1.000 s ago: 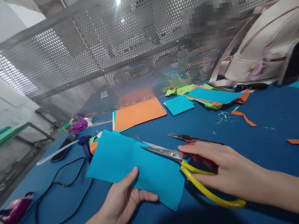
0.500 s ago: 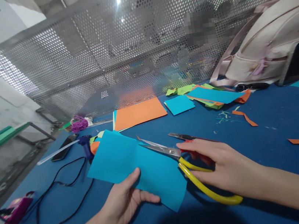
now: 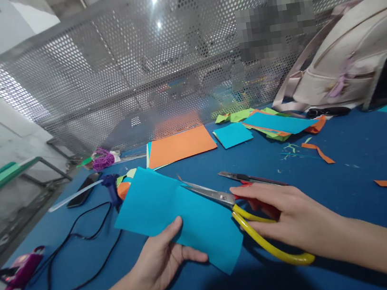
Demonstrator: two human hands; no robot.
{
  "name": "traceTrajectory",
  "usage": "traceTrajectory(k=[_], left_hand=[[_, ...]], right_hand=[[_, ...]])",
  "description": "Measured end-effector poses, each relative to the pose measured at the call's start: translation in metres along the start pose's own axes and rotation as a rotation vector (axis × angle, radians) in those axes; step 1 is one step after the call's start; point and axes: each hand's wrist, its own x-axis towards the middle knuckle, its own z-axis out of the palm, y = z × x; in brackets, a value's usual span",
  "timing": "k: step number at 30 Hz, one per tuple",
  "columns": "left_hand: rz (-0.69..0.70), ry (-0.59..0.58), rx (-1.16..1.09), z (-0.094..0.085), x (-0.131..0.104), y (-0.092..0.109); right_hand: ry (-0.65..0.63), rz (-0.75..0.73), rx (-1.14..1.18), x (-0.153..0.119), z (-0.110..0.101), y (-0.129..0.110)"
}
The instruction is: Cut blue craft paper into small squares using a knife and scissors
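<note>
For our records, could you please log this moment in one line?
Left hand: holds blue paper; right hand: holds scissors; blades: along paper's upper edge

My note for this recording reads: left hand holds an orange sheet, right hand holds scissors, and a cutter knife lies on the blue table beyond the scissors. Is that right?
Not quite: the left hand holds a blue sheet, not an orange one, as the head view shows. The rest stands: right hand holding scissors, cutter knife on the blue table beyond them.
</note>
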Motion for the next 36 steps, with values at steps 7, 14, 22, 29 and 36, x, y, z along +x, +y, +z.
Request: traceTrajectory(k=[7, 14, 22, 29, 36], left_hand=[[0.004, -0.027, -0.010, -0.0014, 0.0014, -0.0006], [-0.002, -0.036, -0.006, -0.0009, 0.0008, -0.0004], [-0.007, -0.051, -0.003, -0.0030, 0.0026, -0.0014], [-0.001, -0.051, 0.000, -0.0031, 0.0032, -0.0016], [-0.005, -0.034, 0.007, -0.0038, 0.0033, -0.0025]], right_hand=[[0.004, 0.006, 0.001, -0.0018, 0.0020, 0.0007], [-0.002, 0.002, 0.011, -0.0029, 0.0031, 0.0016], [0.002, -0.012, 0.047, -0.0025, 0.0030, 0.0008], [-0.030, -0.004, 0.050, -0.0037, 0.0007, 0.0027], [-0.036, 0.017, 0.091, -0.0054, 0.0022, 0.0036]])
